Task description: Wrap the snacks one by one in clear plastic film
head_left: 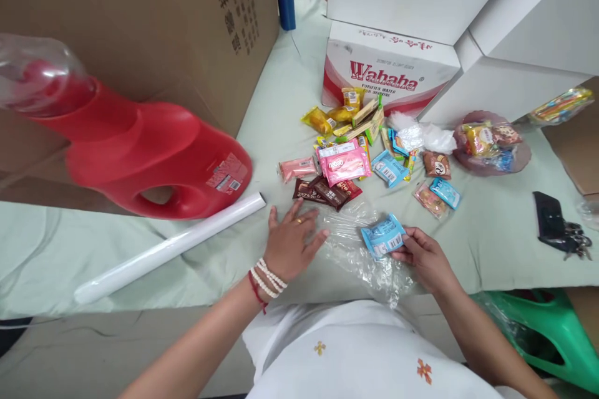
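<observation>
Between the thumb and fingers of my right hand point(423, 255) is a light-blue snack packet point(384, 235), pinched by its right end above a crumpled clear plastic bag point(358, 249). My left hand point(294, 240) has its fingers spread, with the fingertips just below some dark brown snack packets point(330, 192). Its thumb points toward the clear bag; whether it touches the bag I cannot tell. Beyond the brown packets lie pink Nabati packets point(346, 165) and a pale pink packet point(298, 168). Another blue packet point(390, 168) rests to their right.
Yellow snacks point(322, 120) lie before a Wahaha carton point(388, 72). A pink bowl point(491, 162) of snacks sits at right, near keys point(573, 242). On the left are a red plastic jug point(154, 143), a white roll point(168, 249) and a big cardboard box point(154, 25).
</observation>
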`<state>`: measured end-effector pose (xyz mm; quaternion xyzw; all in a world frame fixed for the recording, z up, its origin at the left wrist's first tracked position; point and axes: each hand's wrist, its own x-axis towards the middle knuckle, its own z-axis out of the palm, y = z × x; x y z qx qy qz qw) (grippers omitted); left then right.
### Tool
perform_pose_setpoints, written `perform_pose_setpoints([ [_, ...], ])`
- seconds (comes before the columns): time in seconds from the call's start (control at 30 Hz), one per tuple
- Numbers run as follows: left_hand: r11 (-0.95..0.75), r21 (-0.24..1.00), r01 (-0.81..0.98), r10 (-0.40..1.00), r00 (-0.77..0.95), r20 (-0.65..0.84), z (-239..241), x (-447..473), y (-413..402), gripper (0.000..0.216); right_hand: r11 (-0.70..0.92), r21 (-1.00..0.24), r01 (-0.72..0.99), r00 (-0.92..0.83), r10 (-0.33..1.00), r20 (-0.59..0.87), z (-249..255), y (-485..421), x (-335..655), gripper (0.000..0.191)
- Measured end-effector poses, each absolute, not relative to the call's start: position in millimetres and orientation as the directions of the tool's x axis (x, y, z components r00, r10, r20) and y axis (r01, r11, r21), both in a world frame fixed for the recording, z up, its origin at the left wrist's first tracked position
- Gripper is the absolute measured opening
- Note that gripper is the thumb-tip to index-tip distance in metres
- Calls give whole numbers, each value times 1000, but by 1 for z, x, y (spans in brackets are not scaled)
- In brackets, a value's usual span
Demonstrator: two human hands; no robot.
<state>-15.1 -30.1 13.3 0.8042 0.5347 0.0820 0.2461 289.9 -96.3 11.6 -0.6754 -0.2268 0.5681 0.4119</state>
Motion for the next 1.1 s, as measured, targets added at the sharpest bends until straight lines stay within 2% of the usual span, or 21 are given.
perform_pose_setpoints([
  [0.07,-332,429,840,894,426,-142,13,-10,-30,34,-564,-808,-170,280,759,-588,15,-97,297,52],
  [0.17,-411,388,825,832,513,-210,8,-12,-30,81,-571,-797,-198,308,735,-604,25,-94,307,52],
  [0.27,-456,362,813,761,567,-314,6,-19,-28,111,-560,-790,-250,308,728,-613,40,-87,312,49],
  [0.4,-477,341,810,721,582,-375,10,-23,-24,123,-576,-763,-294,197,745,-638,57,-79,294,46],
  [0.53,-478,342,809,724,583,-368,12,-22,-24,132,-622,-748,-233,33,763,-645,51,-78,255,46],
  [0.63,-462,356,813,721,577,-383,13,-23,-25,132,-636,-768,-76,24,768,-639,35,-83,234,43],
  [0.7,-451,375,809,718,579,-386,14,-27,-24,132,-595,-789,153,70,803,-592,26,-88,230,35],
  [0.8,-452,412,791,721,596,-353,12,-41,-25,127,-466,-754,462,77,869,-489,20,-94,233,25],
  [0.9,-458,444,770,753,602,-266,13,-60,-31,114,-436,-729,528,65,877,-476,18,-96,238,24],
  [1.0,-467,457,757,826,558,-80,22,-75,-46,87,-414,-708,572,77,887,-456,18,-95,238,25],
  [1.1,-476,467,745,879,390,273,38,-74,-69,76,-375,-686,624,82,904,-420,20,-94,237,26],
])
